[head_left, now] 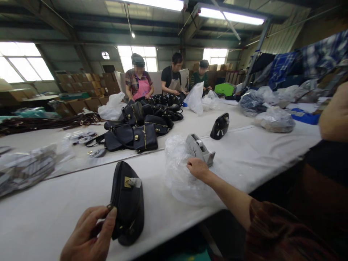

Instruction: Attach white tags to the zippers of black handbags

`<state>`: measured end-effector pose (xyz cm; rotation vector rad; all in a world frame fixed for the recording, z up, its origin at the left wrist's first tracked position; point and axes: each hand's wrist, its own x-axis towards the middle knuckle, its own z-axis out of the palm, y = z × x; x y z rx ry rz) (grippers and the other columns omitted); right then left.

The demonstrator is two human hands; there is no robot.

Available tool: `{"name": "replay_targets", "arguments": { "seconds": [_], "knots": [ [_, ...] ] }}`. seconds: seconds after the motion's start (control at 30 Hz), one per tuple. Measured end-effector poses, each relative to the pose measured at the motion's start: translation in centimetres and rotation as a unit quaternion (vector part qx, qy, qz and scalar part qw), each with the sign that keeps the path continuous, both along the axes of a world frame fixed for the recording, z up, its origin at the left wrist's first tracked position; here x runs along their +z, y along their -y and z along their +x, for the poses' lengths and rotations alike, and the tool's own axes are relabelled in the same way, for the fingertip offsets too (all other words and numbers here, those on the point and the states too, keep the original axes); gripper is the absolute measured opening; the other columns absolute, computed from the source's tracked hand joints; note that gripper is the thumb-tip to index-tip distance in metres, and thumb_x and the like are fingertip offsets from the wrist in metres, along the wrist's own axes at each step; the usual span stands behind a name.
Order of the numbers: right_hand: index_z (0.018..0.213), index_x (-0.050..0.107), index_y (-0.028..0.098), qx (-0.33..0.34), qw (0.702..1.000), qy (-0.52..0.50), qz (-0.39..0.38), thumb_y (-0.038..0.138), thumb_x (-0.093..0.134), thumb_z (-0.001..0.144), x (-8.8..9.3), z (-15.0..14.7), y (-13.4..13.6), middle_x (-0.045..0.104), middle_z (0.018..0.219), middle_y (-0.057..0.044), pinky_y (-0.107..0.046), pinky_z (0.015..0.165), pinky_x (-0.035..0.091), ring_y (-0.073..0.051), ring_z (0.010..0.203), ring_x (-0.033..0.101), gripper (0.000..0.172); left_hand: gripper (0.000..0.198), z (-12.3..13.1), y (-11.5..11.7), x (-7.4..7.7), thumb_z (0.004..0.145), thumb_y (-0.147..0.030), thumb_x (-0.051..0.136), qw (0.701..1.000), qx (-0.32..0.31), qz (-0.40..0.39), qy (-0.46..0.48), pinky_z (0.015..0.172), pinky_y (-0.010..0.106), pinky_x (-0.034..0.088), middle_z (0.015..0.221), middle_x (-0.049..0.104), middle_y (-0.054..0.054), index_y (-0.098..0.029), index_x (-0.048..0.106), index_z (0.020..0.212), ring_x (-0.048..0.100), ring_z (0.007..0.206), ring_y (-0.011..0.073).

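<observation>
A small black handbag (pixel 129 203) stands on the white table cover in front of me, with a gold plate wrapped in clear film on its face. My left hand (pixel 91 232) pinches it at its left side between thumb and fingers. Farther right, my right hand (pixel 198 168) is closed over a heap of clear plastic bags (pixel 178 177). What its fingertips hold, if anything, is hidden. Right behind that hand a grey tape dispenser (pixel 199 148) rests partly against the plastic. A second small black bag (pixel 220 126) stands upright beyond the dispenser.
Several black handbags (pixel 136 127) are piled mid-table. Wrapped goods (pixel 276 119) lie at right, a plastic-covered checked bundle (pixel 27 168) at left. Brown straps (pixel 51 121) lie farther back. Several people (pixel 140 85) work across the table; a bare arm (pixel 334 114) shows at right.
</observation>
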<state>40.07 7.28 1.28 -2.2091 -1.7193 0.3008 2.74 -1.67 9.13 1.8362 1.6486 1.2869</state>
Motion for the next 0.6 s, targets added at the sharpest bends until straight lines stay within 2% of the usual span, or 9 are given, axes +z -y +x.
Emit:
{"name": "replay_targets", "arguments": {
  "seconds": [0.1,0.2,0.27,0.43,0.53,0.6],
  "knots": [
    [0.083,0.074,0.018,0.011,1.0,-0.022,0.001,0.026,0.052,0.089,0.6,1.2,1.5,0.075,0.086,-0.005,-0.025,0.076,0.045,-0.018,0.085,0.066,0.024,0.025,-0.4,-0.4,-0.5,0.083,-0.048,0.064,1.0,-0.021,0.016,-0.001,0.06,0.017,0.054,0.095,0.062,0.0,-0.024,0.065,0.088,0.063,0.075,0.0121],
    [0.077,0.074,0.016,0.007,0.999,-0.034,-0.01,0.026,0.048,0.09,0.8,1.9,2.0,0.073,0.076,-0.004,-0.023,0.068,0.045,-0.017,0.075,0.065,0.03,0.022,-0.3,-0.7,-0.8,0.085,-0.044,0.064,0.998,-0.042,0.035,0.004,0.061,0.019,0.054,0.094,0.062,0.0,-0.023,0.065,0.089,0.062,0.073,0.0119],
    [0.076,0.074,0.016,0.001,0.999,-0.03,-0.012,0.026,0.047,0.091,0.7,1.9,2.0,0.073,0.076,-0.005,-0.023,0.067,0.044,-0.017,0.074,0.065,0.032,0.021,-0.1,-0.7,-0.8,0.085,-0.044,0.064,0.998,-0.049,0.04,0.008,0.06,0.019,0.054,0.093,0.062,0.0,-0.023,0.065,0.089,0.062,0.072,0.0116],
    [0.084,0.075,0.017,0.002,1.0,0.005,-0.021,0.024,0.048,0.089,-0.1,1.2,1.0,0.075,0.092,-0.009,-0.027,0.078,0.045,-0.021,0.088,0.065,0.028,0.023,-0.1,-0.3,-0.5,0.084,-0.046,0.064,0.999,-0.025,0.039,0.011,0.057,0.018,0.054,0.092,0.063,0.0,-0.023,0.065,0.088,0.063,0.07,0.0115],
    [0.081,0.076,0.017,0.031,0.998,0.011,-0.053,0.022,0.055,0.085,-0.6,1.1,-0.3,0.076,0.09,-0.01,-0.026,0.078,0.046,-0.022,0.089,0.066,0.022,0.025,-0.5,-0.2,-0.5,0.083,-0.048,0.065,0.999,-0.017,0.029,0.004,0.055,0.018,0.054,0.093,0.064,0.001,-0.023,0.065,0.088,0.064,0.071,0.0123],
    [0.082,0.076,0.016,0.035,0.997,0.014,-0.062,0.02,0.054,0.086,-0.7,1.3,-1.3,0.076,0.091,-0.01,-0.026,0.079,0.046,-0.022,0.09,0.066,0.023,0.027,-0.7,-0.2,-0.5,0.083,-0.049,0.064,1.0,-0.014,0.024,-0.005,0.056,0.018,0.055,0.094,0.064,0.001,-0.023,0.065,0.089,0.065,0.074,0.0136]
  ]
}}
